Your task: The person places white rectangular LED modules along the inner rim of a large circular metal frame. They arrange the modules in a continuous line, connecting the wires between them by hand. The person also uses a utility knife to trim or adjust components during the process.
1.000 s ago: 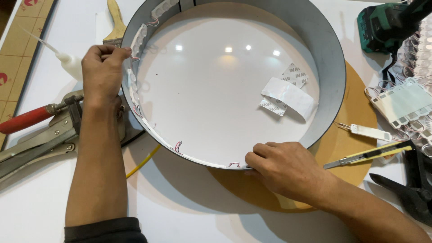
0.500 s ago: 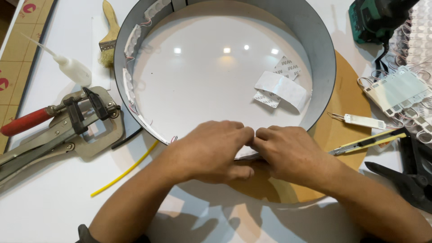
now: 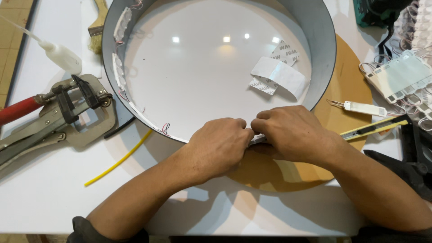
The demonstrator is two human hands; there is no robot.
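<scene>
A large round grey metal shell point(image 3: 321, 54) with a glossy white bottom lies on a round brown board point(image 3: 351, 90). Small white light modules point(image 3: 121, 22) with thin wires are stuck along its inner wall at the left. My left hand point(image 3: 220, 146) and my right hand point(image 3: 292, 132) meet at the near rim, fingertips touching and curled over the wall. What they pinch there is hidden by the fingers. Peeled white backing strips point(image 3: 279, 74) lie inside the shell.
A locking clamp with a red handle point(image 3: 67, 112), a glue bottle point(image 3: 60, 54) and a brush point(image 3: 96, 27) lie at the left. A yellow wire point(image 3: 119, 157) lies in front. At the right are a module point(image 3: 364, 108), a utility knife point(image 3: 373, 128) and a string of modules point(image 3: 405, 76).
My left hand left the shell's left rim and came to the near rim beside my right hand. The view has shifted slightly since then.
</scene>
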